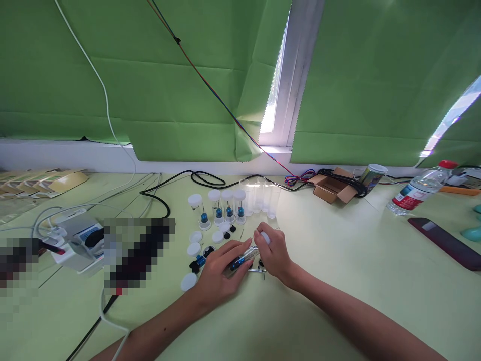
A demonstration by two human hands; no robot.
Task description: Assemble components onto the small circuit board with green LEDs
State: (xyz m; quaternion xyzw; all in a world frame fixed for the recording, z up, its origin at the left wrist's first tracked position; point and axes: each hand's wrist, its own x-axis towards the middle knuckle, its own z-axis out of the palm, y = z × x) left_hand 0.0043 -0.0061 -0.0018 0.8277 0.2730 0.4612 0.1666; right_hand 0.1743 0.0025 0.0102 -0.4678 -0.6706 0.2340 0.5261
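Note:
My left hand (218, 275) is closed around a clear plastic tube (245, 256) with a blue-and-dark part inside. At the tube's upper right end, my right hand (276, 253) grips a white cap (265, 237); whether the cap is seated on the tube I cannot tell. Thin metal pieces (257, 271) lie beneath and between the hands, partly hidden. Left of my left hand are loose white lids (194, 249), a blue fitting (200, 260) and a black knob-like piece (194, 266). Beyond the hands stand several capped clear tubes (228, 205) with blue parts inside.
Clear tubes without blue parts (259, 196) stand behind. A black cable (208, 179) runs along the back. At right are an open cardboard box (332, 189), a can (373, 176), a water bottle (421, 190) and a dark flat object (445, 243). A power strip (80, 240) lies left.

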